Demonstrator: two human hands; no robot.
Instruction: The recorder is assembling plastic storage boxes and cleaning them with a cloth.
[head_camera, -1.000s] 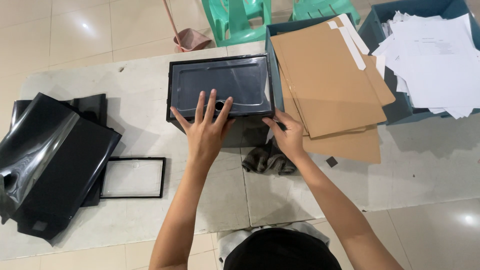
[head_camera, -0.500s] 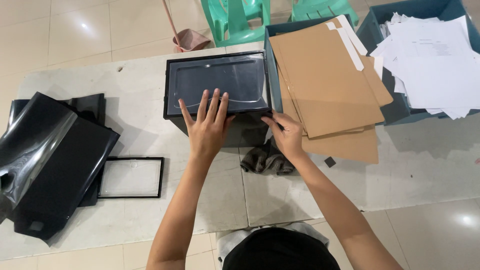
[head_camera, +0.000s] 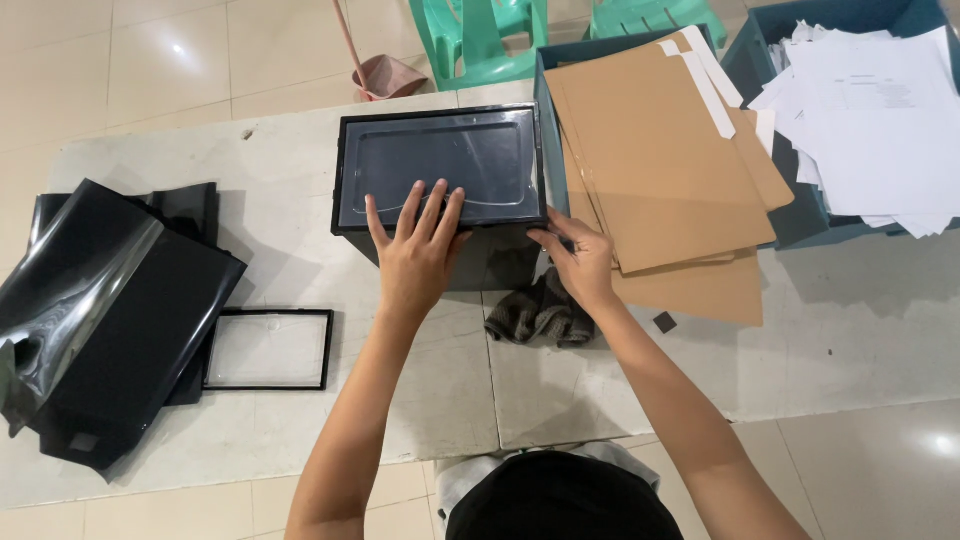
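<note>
The left hand (head_camera: 415, 255) lies flat with fingers spread on the near edge of a black picture frame (head_camera: 440, 165), grasping nothing, only pressing down. The right hand (head_camera: 580, 262) pinches the frame's near right corner with loosely curled fingers. The frame lies face up at the middle of the counter (head_camera: 300, 150), its long axis running left to right across the person's view, its glossy front (catching glare) turned to the ceiling. Just near the right hand lies a dark crumpled cloth (head_camera: 540, 315). Right of the frame, touching its edge, a teal bin (head_camera: 545, 100) carries brown cardboard sheets (head_camera: 660, 170); farther right a second bin holds white papers (head_camera: 870, 120). To the left, well apart, lie an empty black frame border (head_camera: 268, 348) and a heap of black plastic sheeting (head_camera: 100, 310).
</note>
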